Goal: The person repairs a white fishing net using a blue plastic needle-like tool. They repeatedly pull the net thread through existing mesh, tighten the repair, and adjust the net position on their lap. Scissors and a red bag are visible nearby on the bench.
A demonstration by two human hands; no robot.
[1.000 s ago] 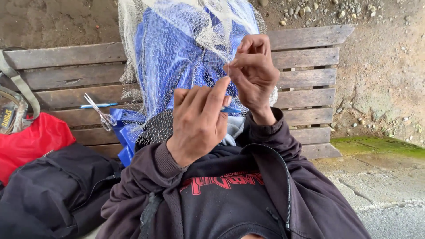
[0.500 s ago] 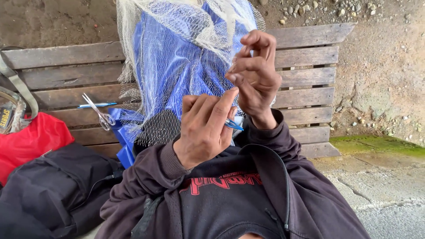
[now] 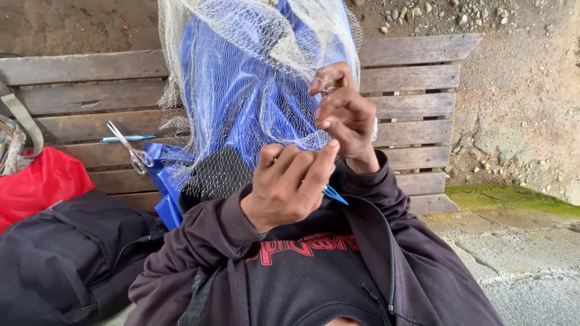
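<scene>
The left hand (image 3: 289,184) grips a blue netting needle (image 3: 333,194); the right hand (image 3: 345,115) pinches white fishing net (image 3: 254,72) mesh closed. The fine twine could slip from that pinch, or the needle could snag neighbouring meshes.

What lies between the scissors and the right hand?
In the head view, the white net draped over blue fabric fills the stretch between the scissors and the right hand.
</scene>
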